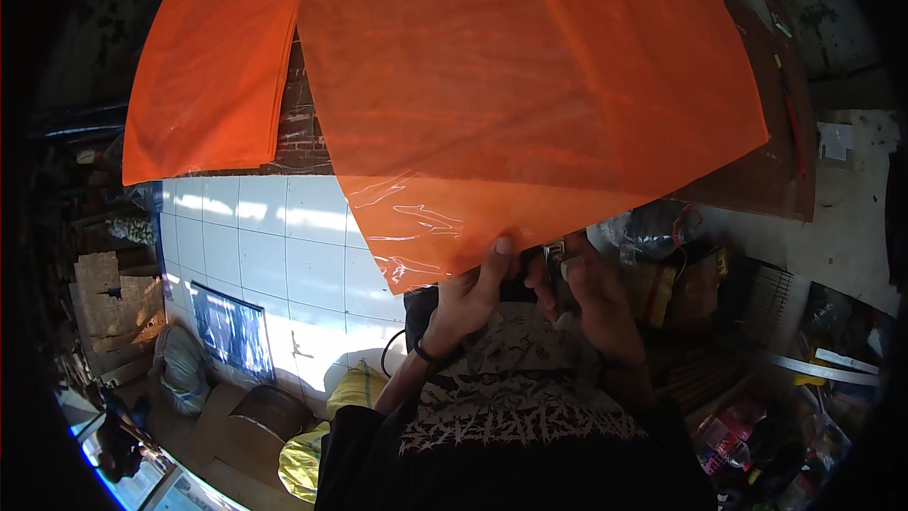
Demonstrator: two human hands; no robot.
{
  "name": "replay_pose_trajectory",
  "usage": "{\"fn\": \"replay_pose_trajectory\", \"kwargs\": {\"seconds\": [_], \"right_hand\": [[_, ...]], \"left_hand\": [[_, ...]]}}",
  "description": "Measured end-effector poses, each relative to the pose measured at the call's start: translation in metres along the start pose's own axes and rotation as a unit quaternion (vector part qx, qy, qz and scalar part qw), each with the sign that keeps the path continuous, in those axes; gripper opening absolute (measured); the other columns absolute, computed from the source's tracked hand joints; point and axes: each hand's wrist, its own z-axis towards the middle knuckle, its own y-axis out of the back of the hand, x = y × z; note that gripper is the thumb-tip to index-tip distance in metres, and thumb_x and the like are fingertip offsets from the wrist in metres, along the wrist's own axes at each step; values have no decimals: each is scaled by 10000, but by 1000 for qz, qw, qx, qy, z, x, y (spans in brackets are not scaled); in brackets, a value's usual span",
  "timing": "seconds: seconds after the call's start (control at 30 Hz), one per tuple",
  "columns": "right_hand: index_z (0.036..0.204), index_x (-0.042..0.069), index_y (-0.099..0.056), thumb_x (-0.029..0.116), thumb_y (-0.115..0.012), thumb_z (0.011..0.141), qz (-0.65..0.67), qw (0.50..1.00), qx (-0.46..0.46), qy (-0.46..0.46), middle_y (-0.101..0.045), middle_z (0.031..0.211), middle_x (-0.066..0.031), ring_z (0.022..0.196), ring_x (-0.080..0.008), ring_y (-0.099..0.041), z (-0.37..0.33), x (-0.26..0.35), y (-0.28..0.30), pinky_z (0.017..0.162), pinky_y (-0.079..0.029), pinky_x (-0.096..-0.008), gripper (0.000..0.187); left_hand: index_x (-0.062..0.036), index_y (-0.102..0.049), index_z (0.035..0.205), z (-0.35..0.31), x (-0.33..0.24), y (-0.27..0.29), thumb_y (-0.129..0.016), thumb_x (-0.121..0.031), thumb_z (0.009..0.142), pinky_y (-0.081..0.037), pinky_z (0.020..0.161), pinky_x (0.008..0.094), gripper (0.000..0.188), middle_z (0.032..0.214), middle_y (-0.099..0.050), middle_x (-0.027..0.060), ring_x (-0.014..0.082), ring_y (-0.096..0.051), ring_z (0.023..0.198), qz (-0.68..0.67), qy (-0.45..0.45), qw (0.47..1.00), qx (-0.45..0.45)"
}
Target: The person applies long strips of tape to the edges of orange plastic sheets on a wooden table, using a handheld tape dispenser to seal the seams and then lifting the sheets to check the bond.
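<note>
A large see-through orange plastic sheet (pixel 454 85) lies over the brown worktop, and its near corner hangs past the edge toward me. My left hand (pixel 468 298) pinches the sheet's near edge, thumb on top and the other fingers underneath. Close beside it, my right hand (pixel 601 303) is closed around a small tool with a shiny metal end (pixel 554 251) at the same edge. Its exact kind is hard to make out, as the fingers cover most of it.
At the left lies a second orange sheet (pixel 213 66), apart from the first by a narrow gap of brown worktop (pixel 301 123). A clear plastic bottle (pixel 648 230) and boxes are at the right. Below are a white tiled floor (pixel 255 260), a whitish sack (pixel 182 369) and yellow bags (pixel 355 388).
</note>
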Motion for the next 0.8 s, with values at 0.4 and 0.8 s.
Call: {"fn": "replay_pose_trajectory", "kwargs": {"seconds": [0.4,0.8], "right_hand": [[1096,13,-466,233,-463,945,98,993,-54,-42,-524,875,-66,619,-102,-515,12,3,-20,403,-421,-220,268],[1096,6,-483,196,-474,934,77,991,-107,-36,-512,855,-44,668,-97,-507,13,1,-24,420,-439,-222,250]], "left_hand": [[19,-514,938,0,-25,-13,-430,-148,957,-464,496,228,188,740,-542,54,123,-592,567,-56,92,994,-7],[40,-489,979,0,-30,-18,-429,-127,949,-551,444,252,180,700,-520,58,103,-560,579,-83,105,991,-5]]}}
